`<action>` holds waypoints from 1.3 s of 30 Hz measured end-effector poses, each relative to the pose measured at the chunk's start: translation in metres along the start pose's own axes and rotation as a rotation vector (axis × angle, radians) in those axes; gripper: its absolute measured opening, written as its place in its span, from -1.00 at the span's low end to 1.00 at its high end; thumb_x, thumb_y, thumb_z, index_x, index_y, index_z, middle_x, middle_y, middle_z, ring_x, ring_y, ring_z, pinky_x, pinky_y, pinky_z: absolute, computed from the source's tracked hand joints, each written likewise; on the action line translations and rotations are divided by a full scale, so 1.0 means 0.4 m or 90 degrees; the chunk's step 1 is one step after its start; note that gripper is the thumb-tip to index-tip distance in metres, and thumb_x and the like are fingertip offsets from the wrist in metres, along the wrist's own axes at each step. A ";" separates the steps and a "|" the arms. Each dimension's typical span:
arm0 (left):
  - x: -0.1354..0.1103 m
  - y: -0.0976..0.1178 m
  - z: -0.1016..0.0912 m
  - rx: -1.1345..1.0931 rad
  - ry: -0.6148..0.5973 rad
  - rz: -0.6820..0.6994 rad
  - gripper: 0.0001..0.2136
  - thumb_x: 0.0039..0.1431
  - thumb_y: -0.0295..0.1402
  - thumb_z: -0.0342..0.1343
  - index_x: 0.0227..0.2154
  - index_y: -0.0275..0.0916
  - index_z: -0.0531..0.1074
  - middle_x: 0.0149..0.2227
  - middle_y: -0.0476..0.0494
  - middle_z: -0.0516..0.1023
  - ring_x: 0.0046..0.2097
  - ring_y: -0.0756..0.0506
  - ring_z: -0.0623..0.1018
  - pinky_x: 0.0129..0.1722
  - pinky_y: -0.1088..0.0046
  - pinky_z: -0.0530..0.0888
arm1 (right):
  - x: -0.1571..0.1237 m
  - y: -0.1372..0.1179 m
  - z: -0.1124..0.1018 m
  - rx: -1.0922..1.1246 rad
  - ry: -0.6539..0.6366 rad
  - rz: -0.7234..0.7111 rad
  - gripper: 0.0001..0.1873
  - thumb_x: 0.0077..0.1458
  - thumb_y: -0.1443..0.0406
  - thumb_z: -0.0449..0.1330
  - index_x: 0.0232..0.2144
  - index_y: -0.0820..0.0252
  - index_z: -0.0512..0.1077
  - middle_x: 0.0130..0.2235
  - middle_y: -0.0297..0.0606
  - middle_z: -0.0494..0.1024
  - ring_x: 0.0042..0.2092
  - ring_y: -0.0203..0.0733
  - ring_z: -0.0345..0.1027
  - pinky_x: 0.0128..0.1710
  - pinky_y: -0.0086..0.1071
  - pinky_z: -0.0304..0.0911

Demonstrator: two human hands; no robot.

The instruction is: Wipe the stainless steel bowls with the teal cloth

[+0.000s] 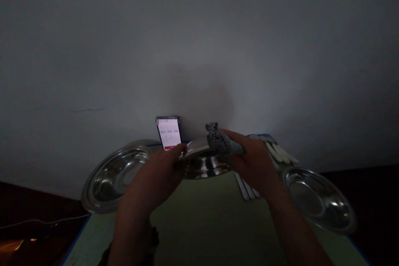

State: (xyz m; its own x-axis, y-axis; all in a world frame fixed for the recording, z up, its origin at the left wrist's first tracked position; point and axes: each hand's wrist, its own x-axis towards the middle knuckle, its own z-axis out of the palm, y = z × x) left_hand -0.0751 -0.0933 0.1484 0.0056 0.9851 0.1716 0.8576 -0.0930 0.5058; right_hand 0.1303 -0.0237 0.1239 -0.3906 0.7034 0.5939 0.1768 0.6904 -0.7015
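Note:
A shiny metal bowl (pixel 205 166) is held up between both hands, tilted with its rim toward the wall. My left hand (pixel 160 170) grips its left edge, thumb on the rim. On the opposite side my right hand (pixel 254 160) is closed around a black-and-white patterned cloth (pixel 222 141), which lies over the bowl's right rim. The bowl's inside is mostly hidden from view. Some fingers of each hand are out of sight behind the bowl and cloth.
Metal bowls stand at the table's left (pixel 90 199) and right (pixel 339 216). A phone (pixel 170 133) showing a timer leans on the wall (pixel 199 41). Behind my right hand lie white-handled utensils (pixel 280 153) and several flat metal handles (pixel 246 187). The table (pixel 205 224) is greenish with blue edges.

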 end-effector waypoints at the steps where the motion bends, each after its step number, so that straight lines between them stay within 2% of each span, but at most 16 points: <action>1: 0.006 0.001 0.001 -0.002 0.007 0.004 -0.75 0.09 -0.34 0.00 -0.22 -0.21 0.51 -0.32 -0.19 0.64 -0.35 -0.15 0.59 -0.37 0.36 0.45 | 0.001 0.003 0.000 -0.010 0.043 0.016 -0.48 -0.04 0.48 0.09 -0.02 0.00 0.45 -0.06 -0.35 0.57 -0.06 -0.12 0.46 -0.01 -0.16 0.31; 4: 0.025 0.001 0.001 -0.084 -0.007 -0.027 -0.76 0.18 -0.25 -0.04 -0.28 -0.22 0.48 -0.51 -0.10 0.59 -0.51 -0.07 0.55 -0.50 0.44 0.43 | 0.004 0.006 0.018 0.022 0.178 0.108 -0.66 -0.05 0.39 0.19 -0.17 0.06 0.52 -0.24 -0.34 0.63 -0.22 -0.14 0.50 -0.18 -0.23 0.37; 7: 0.041 0.013 0.019 -0.256 0.054 -0.099 -0.70 0.19 -0.12 -0.03 -0.33 -0.24 0.47 -0.55 -0.07 0.57 -0.59 -0.07 0.53 -0.58 0.44 0.45 | 0.008 0.001 0.078 0.205 0.293 0.258 -0.81 0.01 0.19 0.22 -0.33 0.15 0.52 -0.32 -0.29 0.62 -0.26 -0.13 0.49 -0.28 -0.28 0.37; 10: 0.055 0.037 0.060 -0.310 0.205 -0.061 -0.67 0.21 -0.14 -0.02 -0.07 -0.19 0.41 -0.19 -0.12 0.62 -0.24 -0.12 0.61 -0.26 0.35 0.54 | 0.009 0.003 0.147 0.502 0.340 0.353 -0.67 0.03 0.09 0.19 -0.20 0.13 0.47 -0.13 -0.24 0.59 -0.13 -0.14 0.48 -0.20 -0.27 0.39; 11: 0.060 0.042 0.072 -0.294 0.211 -0.042 -0.67 0.21 -0.16 -0.02 -0.05 -0.19 0.40 -0.11 -0.13 0.60 -0.11 -0.14 0.58 -0.14 0.32 0.51 | 0.010 0.009 0.162 0.571 0.342 0.371 -0.66 0.02 0.10 0.21 -0.17 0.11 0.45 -0.09 -0.24 0.57 -0.10 -0.15 0.47 -0.17 -0.27 0.39; 13: 0.064 0.041 0.082 -0.254 0.139 -0.041 -0.69 0.20 -0.14 -0.01 -0.16 -0.23 0.46 -0.22 -0.13 0.63 -0.17 -0.15 0.59 -0.19 0.32 0.52 | 0.011 0.027 0.169 0.628 0.327 0.393 -0.67 -0.03 0.14 0.26 -0.19 0.11 0.46 -0.08 -0.25 0.57 -0.11 -0.16 0.48 -0.13 -0.26 0.37; 15: 0.060 0.028 0.068 -0.206 0.043 -0.067 -0.66 0.18 -0.06 -0.01 -0.33 -0.25 0.49 -0.46 -0.10 0.61 -0.39 -0.13 0.59 -0.36 0.35 0.52 | 0.012 0.050 0.147 0.577 0.273 0.393 -0.71 -0.07 0.18 0.30 -0.26 0.16 0.49 -0.16 -0.24 0.60 -0.17 -0.15 0.49 -0.12 -0.24 0.36; 17: 0.047 0.011 0.034 -0.160 0.015 -0.080 -0.62 0.16 -0.01 -0.01 -0.40 -0.24 0.48 -0.56 -0.08 0.56 -0.47 -0.12 0.56 -0.45 0.38 0.50 | 0.011 0.068 0.105 0.450 0.193 0.357 -0.75 -0.05 0.17 0.29 -0.30 0.19 0.52 -0.23 -0.25 0.62 -0.20 -0.14 0.49 -0.11 -0.23 0.33; 19: 0.027 0.002 -0.003 -0.138 0.035 -0.065 -0.64 0.16 -0.02 0.00 -0.28 -0.21 0.49 -0.43 -0.11 0.61 -0.37 -0.14 0.58 -0.41 0.40 0.49 | 0.010 0.075 0.057 0.292 0.091 0.307 -0.79 0.01 0.17 0.24 -0.33 0.17 0.53 -0.28 -0.29 0.62 -0.23 -0.16 0.47 -0.16 -0.26 0.32; 22: 0.002 0.002 -0.031 -0.114 -0.031 -0.029 -0.64 0.17 -0.09 0.01 -0.06 -0.14 0.44 -0.29 -0.12 0.63 -0.27 -0.15 0.59 -0.31 0.37 0.49 | 0.007 0.067 0.001 0.118 -0.080 0.222 -0.84 0.06 0.22 0.18 -0.44 0.14 0.52 -0.42 -0.38 0.58 -0.36 -0.22 0.43 -0.32 -0.34 0.31; 25: 0.002 0.005 -0.015 -0.098 -0.106 0.002 -0.72 0.19 -0.19 -0.03 -0.16 -0.12 0.49 -0.28 -0.10 0.63 -0.29 -0.13 0.59 -0.33 0.39 0.47 | 0.006 0.057 -0.026 -0.005 -0.152 0.158 -0.81 0.09 0.24 0.14 -0.50 0.13 0.49 -0.51 -0.39 0.53 -0.43 -0.22 0.39 -0.41 -0.36 0.26; 28: 0.023 0.003 0.014 -0.144 -0.084 -0.001 -0.74 0.20 -0.22 -0.07 -0.26 -0.16 0.50 -0.31 -0.10 0.63 -0.30 -0.12 0.58 -0.32 0.38 0.48 | 0.008 0.052 -0.027 -0.048 -0.093 0.166 -0.84 0.10 0.22 0.14 -0.41 0.13 0.49 -0.44 -0.36 0.55 -0.39 -0.19 0.41 -0.38 -0.33 0.26; 31: 0.041 0.007 0.029 -0.216 0.008 -0.029 -0.75 0.20 -0.18 -0.04 -0.32 -0.19 0.48 -0.38 -0.08 0.61 -0.29 -0.13 0.57 -0.28 0.34 0.49 | 0.013 0.044 -0.004 -0.009 0.085 0.189 -0.74 0.11 0.16 0.14 -0.16 0.12 0.43 -0.24 -0.28 0.57 -0.22 -0.14 0.44 -0.24 -0.28 0.30; 34: 0.045 0.020 0.028 -0.273 0.141 -0.058 -0.76 0.17 -0.16 0.01 -0.25 -0.18 0.46 -0.33 -0.08 0.60 -0.23 -0.15 0.55 -0.25 0.32 0.50 | 0.017 0.035 0.029 0.034 0.237 0.186 -0.65 0.13 0.13 0.12 -0.06 0.13 0.36 -0.07 -0.20 0.53 -0.05 -0.11 0.39 -0.07 -0.23 0.26; 36: 0.047 0.025 0.023 -0.288 0.214 -0.080 -0.74 0.14 -0.20 0.02 -0.17 -0.17 0.44 -0.22 -0.10 0.59 -0.14 -0.18 0.53 -0.19 0.30 0.49 | 0.017 0.038 0.043 0.054 0.224 0.190 -0.63 0.15 0.11 0.09 -0.05 0.14 0.36 -0.03 -0.18 0.51 0.00 -0.10 0.36 -0.01 -0.23 0.22; 39: 0.050 0.019 0.014 -0.266 0.269 -0.091 -0.71 0.12 -0.30 -0.01 -0.10 -0.18 0.40 -0.11 -0.12 0.55 -0.05 -0.19 0.49 -0.07 0.28 0.46 | 0.013 0.058 0.040 0.042 0.065 0.225 -0.65 0.17 0.07 0.04 -0.19 0.17 0.44 -0.16 -0.19 0.57 -0.10 -0.07 0.41 -0.08 -0.22 0.25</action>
State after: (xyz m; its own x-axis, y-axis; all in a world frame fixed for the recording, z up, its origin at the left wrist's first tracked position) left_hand -0.0656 -0.0735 0.1509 -0.3731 0.8572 0.3550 0.5601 -0.0969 0.8227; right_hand 0.1180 -0.0067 0.1044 -0.2238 0.9118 0.3442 0.2242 0.3919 -0.8923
